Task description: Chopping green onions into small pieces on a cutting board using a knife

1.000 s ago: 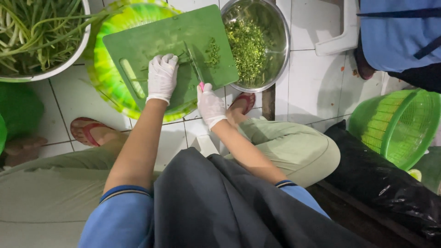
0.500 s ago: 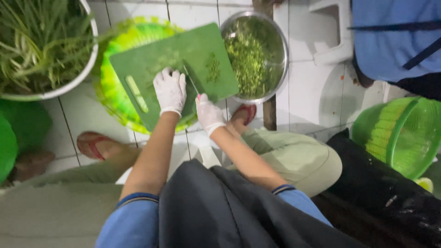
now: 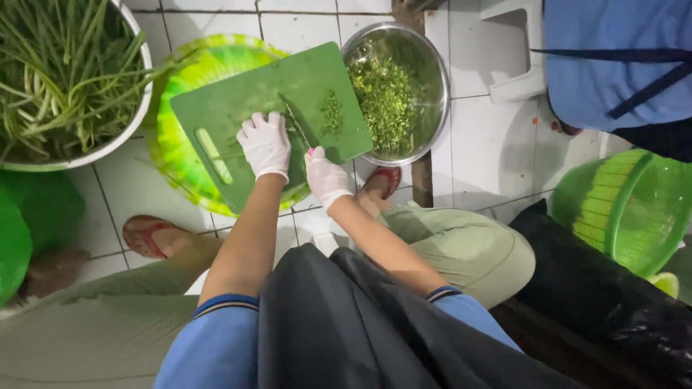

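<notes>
Pressing down on the green cutting board point(image 3: 238, 101), the gloved left hand point(image 3: 265, 144) lies with its fingers together and curled over a small bunch of green stems point(image 3: 229, 153), most of which it hides. Just beside it, the gloved right hand point(image 3: 324, 176) is closed around the handle of a knife point(image 3: 295, 124); the handle itself is buried in the fist, and only the thin blade shows, slanting up and away across the board. A little heap of chopped greens point(image 3: 331, 114) sits on the board right of the blade, near the edge.

The board rests on a round yellow-green basin point(image 3: 176, 155) standing on the white tiled floor point(image 3: 490, 144), so much of the basin is covered. Touching the board's far right corner is a steel bowl point(image 3: 432, 86) holding more chopped greens. At upper left a white tub point(image 3: 137, 108) full of long green stalks is cut off by the frame. A green plastic basket point(image 3: 627, 209) stands at right, partly out of view, with a black bag point(image 3: 605, 302) below it. Another person in a blue top point(image 3: 613, 65) is visible only as a torso at upper right. The wearer's dark apron point(image 3: 360, 331) fills the foreground, hiding the lap; a red sandal point(image 3: 144, 234) peeks out at left.
</notes>
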